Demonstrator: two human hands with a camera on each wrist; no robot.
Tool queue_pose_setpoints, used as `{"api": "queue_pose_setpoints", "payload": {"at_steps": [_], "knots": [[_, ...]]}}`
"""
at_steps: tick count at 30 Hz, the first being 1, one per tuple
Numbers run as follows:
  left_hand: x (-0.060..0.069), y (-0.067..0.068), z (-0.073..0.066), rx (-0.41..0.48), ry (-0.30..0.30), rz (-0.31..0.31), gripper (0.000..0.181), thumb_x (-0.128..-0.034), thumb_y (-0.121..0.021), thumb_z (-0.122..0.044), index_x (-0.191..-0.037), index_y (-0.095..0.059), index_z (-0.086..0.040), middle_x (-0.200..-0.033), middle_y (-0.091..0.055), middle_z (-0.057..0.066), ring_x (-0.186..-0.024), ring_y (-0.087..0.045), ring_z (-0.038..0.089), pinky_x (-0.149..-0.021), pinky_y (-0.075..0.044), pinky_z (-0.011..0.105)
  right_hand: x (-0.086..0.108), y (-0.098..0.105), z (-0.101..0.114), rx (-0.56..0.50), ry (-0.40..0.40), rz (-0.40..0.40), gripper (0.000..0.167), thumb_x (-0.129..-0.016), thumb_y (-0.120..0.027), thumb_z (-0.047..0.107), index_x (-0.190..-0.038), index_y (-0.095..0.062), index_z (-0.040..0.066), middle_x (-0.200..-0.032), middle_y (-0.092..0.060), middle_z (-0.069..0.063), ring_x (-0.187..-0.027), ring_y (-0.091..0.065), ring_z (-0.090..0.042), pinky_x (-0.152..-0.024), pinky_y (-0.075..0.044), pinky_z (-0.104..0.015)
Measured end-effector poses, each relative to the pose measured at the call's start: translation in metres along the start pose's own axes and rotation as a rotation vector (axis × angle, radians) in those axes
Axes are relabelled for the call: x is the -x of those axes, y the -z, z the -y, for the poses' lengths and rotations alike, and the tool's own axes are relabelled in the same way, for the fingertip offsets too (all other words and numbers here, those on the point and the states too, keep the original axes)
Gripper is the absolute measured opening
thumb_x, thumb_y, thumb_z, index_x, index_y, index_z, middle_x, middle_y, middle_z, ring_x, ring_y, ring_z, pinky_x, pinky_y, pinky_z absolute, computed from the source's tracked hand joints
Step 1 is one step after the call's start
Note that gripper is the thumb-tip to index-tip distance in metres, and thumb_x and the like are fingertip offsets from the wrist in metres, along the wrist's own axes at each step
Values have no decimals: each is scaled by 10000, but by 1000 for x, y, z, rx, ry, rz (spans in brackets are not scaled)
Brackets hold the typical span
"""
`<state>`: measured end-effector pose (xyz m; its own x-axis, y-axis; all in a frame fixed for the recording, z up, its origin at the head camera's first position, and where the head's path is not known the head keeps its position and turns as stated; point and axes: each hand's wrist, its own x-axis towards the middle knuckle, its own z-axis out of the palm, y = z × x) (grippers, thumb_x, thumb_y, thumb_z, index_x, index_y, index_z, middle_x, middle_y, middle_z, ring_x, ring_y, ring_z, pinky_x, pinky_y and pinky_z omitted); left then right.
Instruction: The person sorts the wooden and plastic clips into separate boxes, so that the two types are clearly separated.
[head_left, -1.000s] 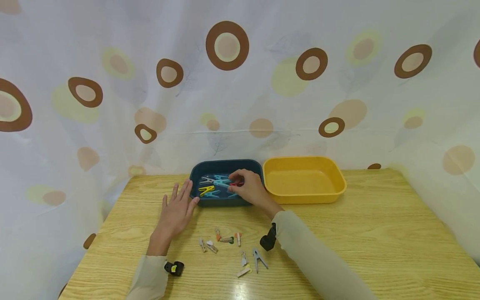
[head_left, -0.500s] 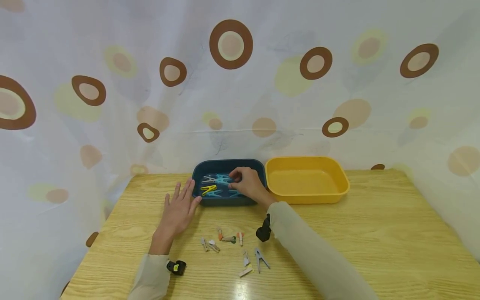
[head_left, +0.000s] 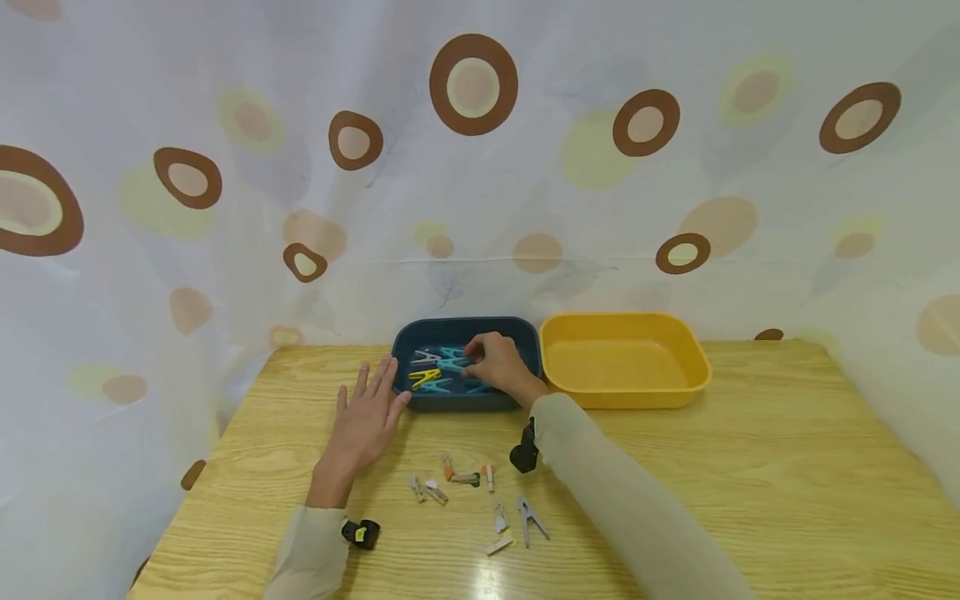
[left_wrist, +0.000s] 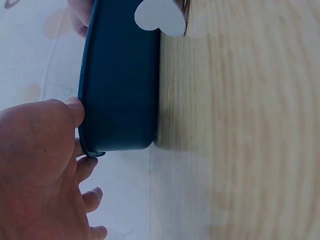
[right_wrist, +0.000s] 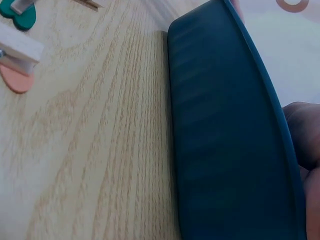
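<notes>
Inside the dark blue tray [head_left: 457, 403] lie several plastic clothespins, among them a yellow clothespin [head_left: 426, 378], a grey one and light blue ones [head_left: 435, 386]. My right hand [head_left: 501, 362] reaches over the tray's right part, thumb and fingers bent close to the light blue clothespins; whatever may be between its fingertips is hidden. In the right wrist view the tray wall covers most of that hand. My left hand [head_left: 367, 425], fingers spread, touches the left end of the tray; the left wrist view shows its thumb [left_wrist: 75, 112] against the rim.
Right beside the blue tray stands a yellow tray [head_left: 626, 400]. Nearer me on the wooden table [head_left: 750, 483] lie several small wooden clothespins with coloured shapes [head_left: 465, 479] and a larger grey-blue clothespin [head_left: 532, 523]. A patterned curtain [head_left: 525, 200] hangs behind.
The head view has shifted slightly, so everything sits further right. A red clothespin seen by my right fingers one second ago is out of sight. My left hand stays at the tray.
</notes>
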<state>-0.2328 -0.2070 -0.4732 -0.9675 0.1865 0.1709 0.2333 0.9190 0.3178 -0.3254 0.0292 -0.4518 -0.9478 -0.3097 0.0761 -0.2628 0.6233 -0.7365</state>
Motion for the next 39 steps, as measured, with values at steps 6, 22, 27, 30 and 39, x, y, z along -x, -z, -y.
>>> {"api": "queue_pose_setpoints", "payload": {"at_steps": [6,22,27,30,39], "knots": [[0,0,-1,-2,-1,-3,648,-1124,-353,-428,-1643,-206,-68,-1705,-165,94,-1555,-97,408,-1153,-101,743,-5,-3,-3,8,-11,14,238,-870,-832,74,-1083,-734,30,-998,-681,-80,-915,-630,-224,-835,-559,-364],[1,-1,-1,17,2,-3,656,-1122,-365,-427,-1646,-187,-74,-1701,-181,111,-1560,-69,382,-1153,-86,745,0,2,-3,-1,45,-12,219,-914,-773,42,-1123,-729,-9,-995,-697,-97,-910,-646,-238,-823,-563,-380],[0,0,-1,18,-2,-6,653,-1124,-356,-429,-1646,-191,-72,-1704,-173,110,-1561,-67,382,-1157,-70,741,5,12,0,-30,95,-36,221,-925,-758,45,-1134,-722,-18,-941,-702,-73,-846,-663,-211,-796,-575,-358],[-1,2,-2,12,-1,5,651,-1124,-362,-420,-1644,-194,-67,-1705,-167,110,-1560,-70,385,-1158,-73,740,10,18,0,-47,117,-38,216,-936,-751,60,-1142,-724,0,-942,-711,-63,-829,-670,-194,-776,-581,-346],[0,4,-2,6,4,11,643,-1126,-365,-403,-1642,-195,-59,-1703,-168,119,-1556,-82,399,-1153,-96,745,39,36,-8,-53,202,-66,210,-953,-739,98,-1151,-720,31,-1097,-712,-122,-908,-638,-213,-810,-561,-368]]}}
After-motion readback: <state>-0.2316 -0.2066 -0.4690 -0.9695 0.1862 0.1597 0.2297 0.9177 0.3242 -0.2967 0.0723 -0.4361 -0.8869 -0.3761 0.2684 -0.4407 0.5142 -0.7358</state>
